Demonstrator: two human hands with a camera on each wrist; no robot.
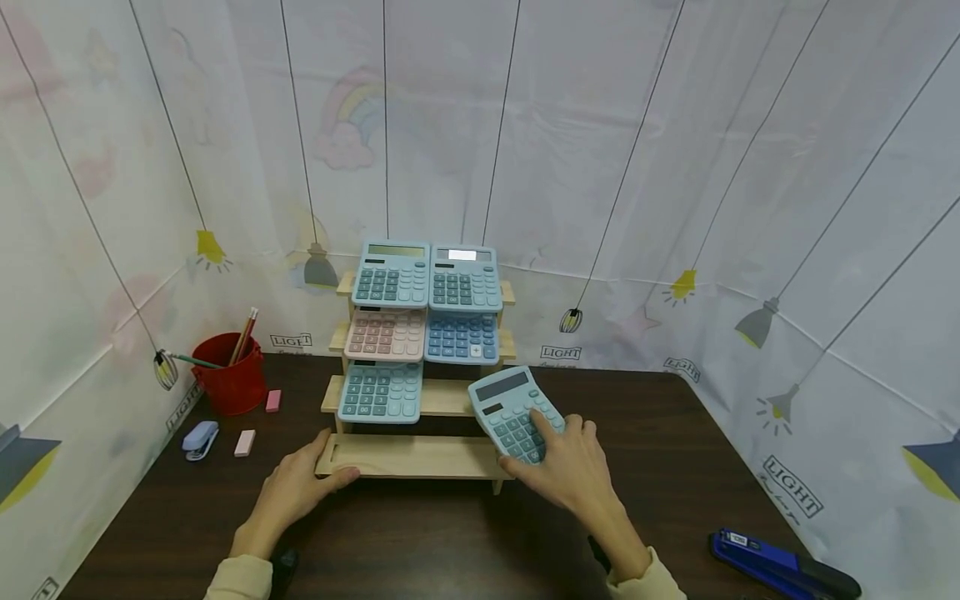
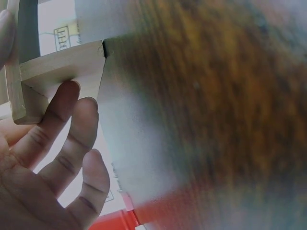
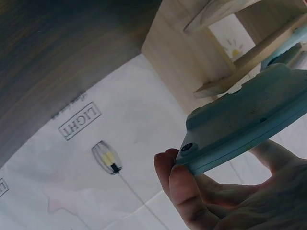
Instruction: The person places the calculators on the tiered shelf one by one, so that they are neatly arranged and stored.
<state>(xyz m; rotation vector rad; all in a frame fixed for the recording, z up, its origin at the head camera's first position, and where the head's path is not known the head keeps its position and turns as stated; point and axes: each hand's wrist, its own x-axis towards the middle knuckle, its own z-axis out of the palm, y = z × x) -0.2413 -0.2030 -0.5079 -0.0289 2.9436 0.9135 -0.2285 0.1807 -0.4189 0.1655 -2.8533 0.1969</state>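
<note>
A tiered wooden rack stands on the dark table. My left hand grips the left end of its lowest shelf, thumb at the front and fingers round the side. In the left wrist view the fingers lie against the rack's wooden corner. My right hand holds a light blue calculator, tilted, at the right ends of the two lower shelves. The right wrist view shows its underside. Two light blue calculators, a pink calculator, a blue calculator and another light blue calculator rest on the upper shelves.
On the left are a red bucket with pencils, a light blue stapler, a pink eraser and a whitish eraser. A dark blue stapler lies at the front right. Printed curtain encloses the table's back and sides.
</note>
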